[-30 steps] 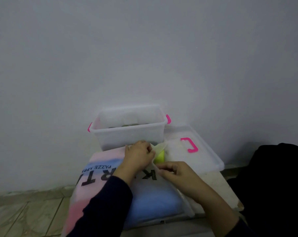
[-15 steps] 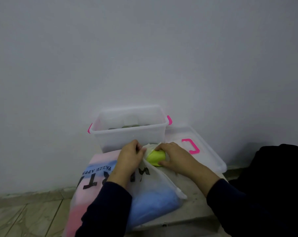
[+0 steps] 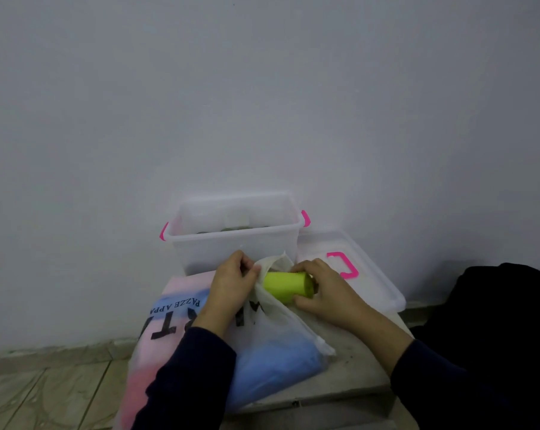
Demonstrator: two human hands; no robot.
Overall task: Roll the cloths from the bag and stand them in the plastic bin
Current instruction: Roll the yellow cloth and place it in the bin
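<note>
Two hands at bag mouth: left hand [image 3: 231, 282] pinches translucent printed bag [image 3: 272, 346] edge; right hand [image 3: 324, 288] grips rolled yellow-green cloth [image 3: 285, 285], half out. Clear plastic bin [image 3: 234, 243] just behind.

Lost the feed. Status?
Left hand pinching translucent printed bag mouth. Right hand gripping yellow-green cloth roll, half out. Clear plastic bin behind, unobstructed.

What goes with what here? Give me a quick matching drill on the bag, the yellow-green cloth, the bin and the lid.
Things:
1. bag
2. yellow-green cloth
3. plastic bin
4. lid

States:
A. lying flat, right of the bin
B. mouth held by left hand
C. open-topped, against the wall
D. gripped by right hand, half out of the bag

Pairs: 1-B, 2-D, 3-C, 4-A
</note>
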